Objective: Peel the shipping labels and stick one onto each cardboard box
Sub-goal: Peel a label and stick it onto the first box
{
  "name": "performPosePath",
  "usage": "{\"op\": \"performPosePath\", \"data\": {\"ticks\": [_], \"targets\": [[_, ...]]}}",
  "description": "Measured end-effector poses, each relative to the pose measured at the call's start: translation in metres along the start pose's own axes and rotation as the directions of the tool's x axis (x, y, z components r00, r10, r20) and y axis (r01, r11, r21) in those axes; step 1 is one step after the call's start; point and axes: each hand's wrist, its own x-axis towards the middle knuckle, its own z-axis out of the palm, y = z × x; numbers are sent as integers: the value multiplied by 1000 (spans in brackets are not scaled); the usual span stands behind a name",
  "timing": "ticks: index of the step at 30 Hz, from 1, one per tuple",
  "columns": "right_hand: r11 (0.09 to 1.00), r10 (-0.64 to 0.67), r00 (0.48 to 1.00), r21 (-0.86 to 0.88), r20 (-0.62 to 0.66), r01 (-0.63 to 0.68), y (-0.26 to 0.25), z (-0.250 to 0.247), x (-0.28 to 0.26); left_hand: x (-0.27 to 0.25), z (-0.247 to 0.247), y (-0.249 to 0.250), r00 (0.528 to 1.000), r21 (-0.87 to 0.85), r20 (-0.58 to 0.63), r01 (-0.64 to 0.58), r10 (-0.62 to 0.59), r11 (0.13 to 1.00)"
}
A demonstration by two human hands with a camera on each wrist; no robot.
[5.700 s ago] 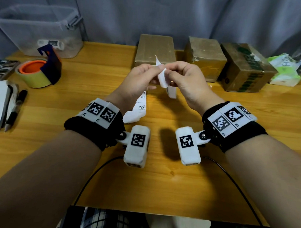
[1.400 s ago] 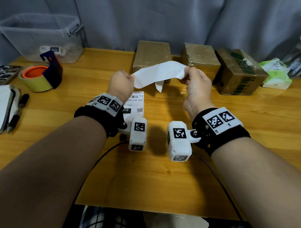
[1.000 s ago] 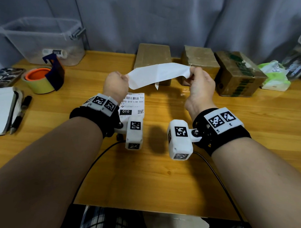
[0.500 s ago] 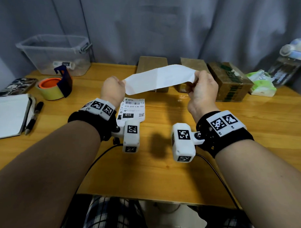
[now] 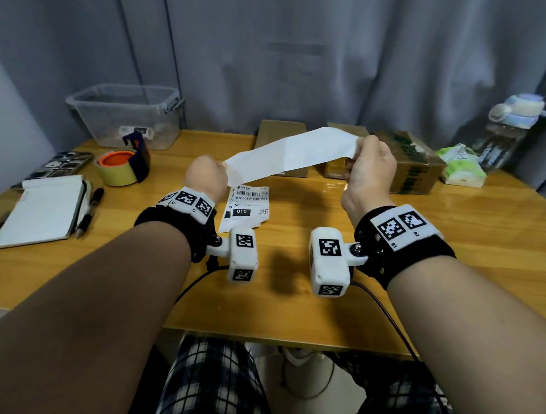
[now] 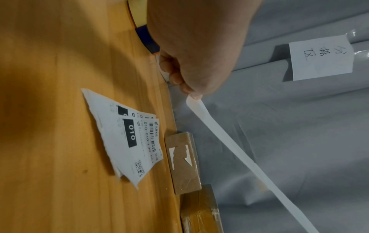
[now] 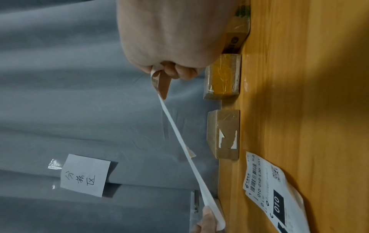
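A: Where's the label [image 5: 292,153] now?

B: In the air, stretched between both hands above the table [image 5: 293,300]; left hand [image 5: 206,181] clenched on its near-left end, right hand [image 5: 370,171] pinching the far-right end, which sits higher; blank side faces the head cam. Looks peeled to me, though I can't tell from here whether any backing clings on.

A: So the step in hand is sticking it down?

B: I'd say so; keep it taut so it can't fold onto itself, bring it over a box top, land one short edge first, then smooth along the length w/ the other hand (wrinkles set fast).

A: Which box?

B: Three at the back edge by the curtain [image 5: 302,53]: left box [image 5: 282,134], middle box [image 5: 336,168], right box [image 5: 417,162] w/ green print; the strip partly hides the first two. None shows a fresh label on top.

A: Room to move?

B: Open wood in front of the boxes; spare labels [image 5: 247,206] lie just under the left hand, so don't drag the sticky side low there. Tape roll [image 5: 121,167], notebook [image 5: 42,209] and plastic bin [image 5: 126,118] sit well left; tissue pack [image 5: 460,167] and bottle [image 5: 509,131] crowd the right box.
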Motion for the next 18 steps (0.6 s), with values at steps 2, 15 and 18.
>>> {"op": "performPosePath", "data": {"ticks": [2, 15, 18], "targets": [[1000, -2, 1000, 21, -2, 2, -1, -2, 0, 0, -5, -1, 1000, -5, -7, -4, 4, 1000], [998, -53, 998, -22, -38, 53, -8, -6, 17, 6, -27, -41, 988, -184, -120, 70, -93, 980], [999, -24, 1000, -33, -1, 24, -2, 3, 15, 5, -25, -18, 993, -319, -85, -104, 81, 942]]}}
